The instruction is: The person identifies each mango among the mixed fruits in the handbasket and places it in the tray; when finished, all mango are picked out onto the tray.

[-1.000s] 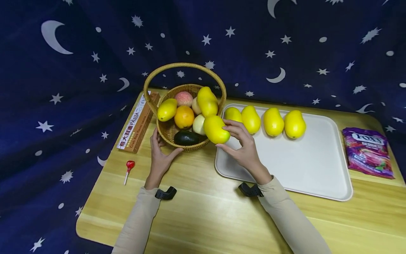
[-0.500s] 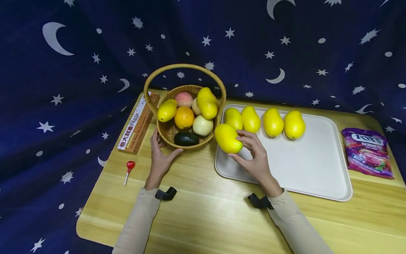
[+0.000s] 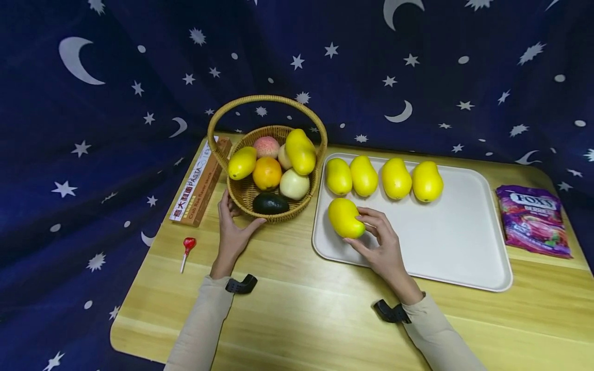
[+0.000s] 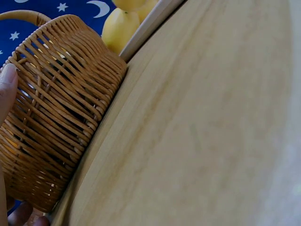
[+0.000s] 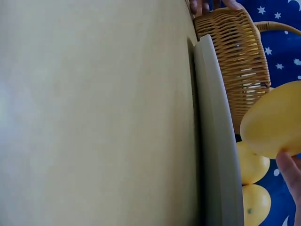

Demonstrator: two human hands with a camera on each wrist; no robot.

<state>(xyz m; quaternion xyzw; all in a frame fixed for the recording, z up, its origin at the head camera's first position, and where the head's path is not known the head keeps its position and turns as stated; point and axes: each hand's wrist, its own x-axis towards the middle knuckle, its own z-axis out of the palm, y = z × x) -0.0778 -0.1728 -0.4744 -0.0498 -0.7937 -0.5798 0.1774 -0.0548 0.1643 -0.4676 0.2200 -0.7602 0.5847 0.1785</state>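
In the head view my right hand [image 3: 381, 243] pinches a yellow mango [image 3: 344, 218] between thumb and fingertips, above the left part of a white tray [image 3: 445, 232]. The right wrist view has this mango [image 5: 275, 120] at its right edge, raised over the tray rim. My left hand [image 3: 233, 234] holds the near left side of a round wicker basket [image 3: 303, 206], thumb in front and fingers around the left. Inside the basket are two mangoes [image 3: 300, 152], an orange [image 3: 267, 173], a pink peach [image 3: 266, 147], a pale round fruit [image 3: 294, 184] and a dark avocado [image 3: 270, 203].
Several mangoes [image 3: 396, 178] stand in a row along the tray's back. Left of the basket lies a pasta box [image 3: 199, 188], with a red lollipop [image 3: 188, 245] nearer the front. A purple candy bag [image 3: 533, 220] lies right of the tray. A star-patterned cloth [image 3: 352, 77] hangs behind.
My right hand has carried the mango away from the basket's right rim, to the right and nearer me, over the tray. The left hand has stayed at the basket.
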